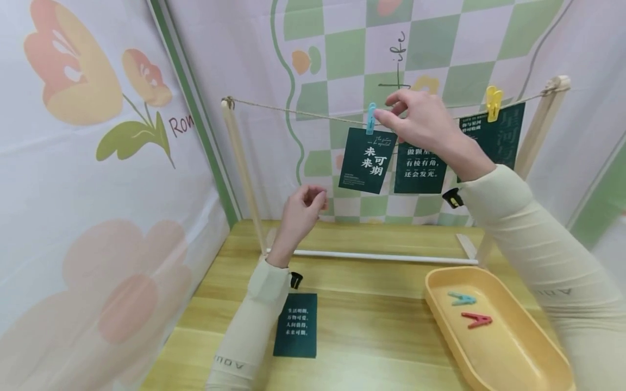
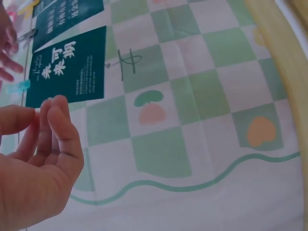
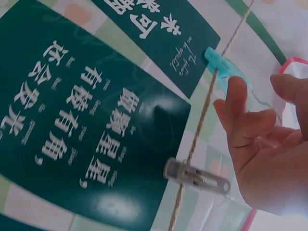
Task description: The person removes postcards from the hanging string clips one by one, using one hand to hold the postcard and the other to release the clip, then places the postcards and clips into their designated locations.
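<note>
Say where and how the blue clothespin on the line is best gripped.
Probably by its upper ends, pinched front to back from above: the blue clothespin stands nearly upright, those ends free above the cord, while its lower end overlaps the card's top edge.

Curtained booth: printed cloth walls (image 1: 54,190), wood-grain table (image 1: 371,326).

Bright and evenly lit in the head view; dimmer, greyer in the left wrist's. Patched with white glare on the nearer green card (image 3: 86,115) in the right wrist's; slightly soft.
</note>
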A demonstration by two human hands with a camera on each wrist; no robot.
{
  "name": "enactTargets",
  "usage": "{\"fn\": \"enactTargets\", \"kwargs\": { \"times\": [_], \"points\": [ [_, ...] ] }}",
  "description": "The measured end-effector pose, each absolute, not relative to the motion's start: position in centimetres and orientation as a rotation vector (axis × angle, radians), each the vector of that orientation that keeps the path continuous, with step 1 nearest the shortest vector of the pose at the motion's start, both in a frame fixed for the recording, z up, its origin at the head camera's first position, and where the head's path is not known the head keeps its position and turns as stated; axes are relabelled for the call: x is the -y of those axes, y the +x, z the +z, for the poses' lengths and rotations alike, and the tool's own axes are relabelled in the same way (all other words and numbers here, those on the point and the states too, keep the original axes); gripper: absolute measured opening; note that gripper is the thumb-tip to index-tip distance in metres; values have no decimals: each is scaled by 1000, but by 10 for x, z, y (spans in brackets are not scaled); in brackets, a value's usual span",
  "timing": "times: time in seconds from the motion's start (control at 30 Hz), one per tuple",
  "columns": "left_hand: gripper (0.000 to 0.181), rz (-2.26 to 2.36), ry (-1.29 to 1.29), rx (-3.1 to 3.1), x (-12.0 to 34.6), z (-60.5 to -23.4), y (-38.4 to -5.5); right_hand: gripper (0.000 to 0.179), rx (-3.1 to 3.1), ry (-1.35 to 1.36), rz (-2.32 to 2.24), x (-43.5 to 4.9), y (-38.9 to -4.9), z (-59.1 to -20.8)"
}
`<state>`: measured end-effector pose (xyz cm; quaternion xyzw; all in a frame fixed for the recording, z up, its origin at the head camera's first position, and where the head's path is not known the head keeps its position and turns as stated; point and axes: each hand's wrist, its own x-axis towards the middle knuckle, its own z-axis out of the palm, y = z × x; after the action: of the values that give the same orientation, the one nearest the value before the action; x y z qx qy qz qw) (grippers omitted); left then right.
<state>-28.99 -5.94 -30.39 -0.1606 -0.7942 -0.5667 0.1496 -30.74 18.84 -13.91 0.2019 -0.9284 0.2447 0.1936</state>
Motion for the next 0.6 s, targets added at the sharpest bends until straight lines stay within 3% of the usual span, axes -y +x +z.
{"fn": "enactTargets", "kwargs": {
  "times": [0.2,0.6],
  "points": [
    [22,-1558,-383,2319,51,-296,-302,70,2617,522,819,-180,-318,-139],
    [34,-1496,-340,2312,43,-295,-326,64,2595,482,874,-175,-329,-138]
  ]
}}
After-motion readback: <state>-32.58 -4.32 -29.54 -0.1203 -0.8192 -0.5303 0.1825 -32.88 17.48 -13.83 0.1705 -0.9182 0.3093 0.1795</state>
